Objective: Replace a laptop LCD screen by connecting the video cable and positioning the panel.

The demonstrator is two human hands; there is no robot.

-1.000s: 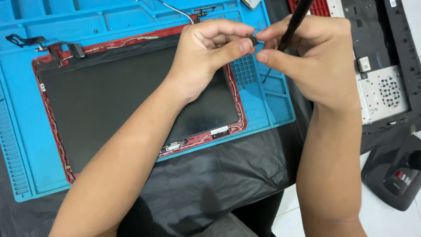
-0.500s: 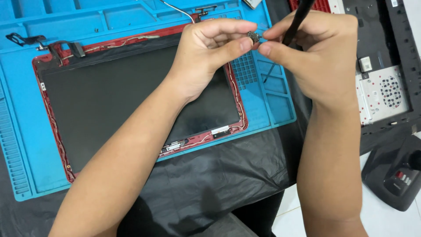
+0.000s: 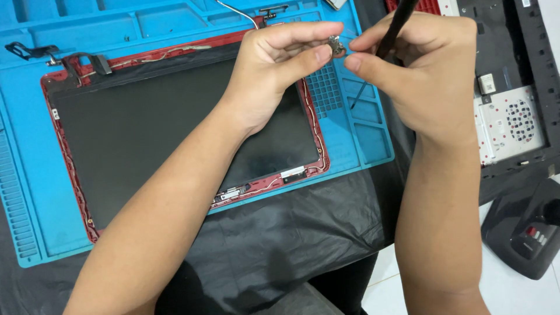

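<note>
Blue silicone work mat (image 3: 175,23) with moulded trays and ridges covers most of the bench, laid over a crumpled black cloth (image 3: 291,245) that likely guards the surface beneath. On the mat lies a laptop screen assembly (image 3: 175,134), dark panel up inside a red lid shell, thin cables routed along its edge; lying flat like this, it leaves its rim and hinge corners open to reach. Above the mat's right edge, both hands meet in mid-air. The left hand (image 3: 274,64) has thumb and forefinger closed narrowly on a small metal part (image 3: 335,45), seemingly a hinge bracket or screw fitting, though it is too small to say which; it is lifted clear of the mat and turned toward the camera, probably for a closer look. The right hand (image 3: 420,70) brings its thumb and forefinger tips right up against that part, while its other fingers curl around a slim black tool (image 3: 396,26), a screwdriver or pry stick, tucked in the palm so the fingertips stay free. To the right, well apart, rests a black laptop base (image 3: 513,76) with exposed white inner plating, and a dark device with a red button (image 3: 528,233) sits on the pale floor at lower right.
</note>
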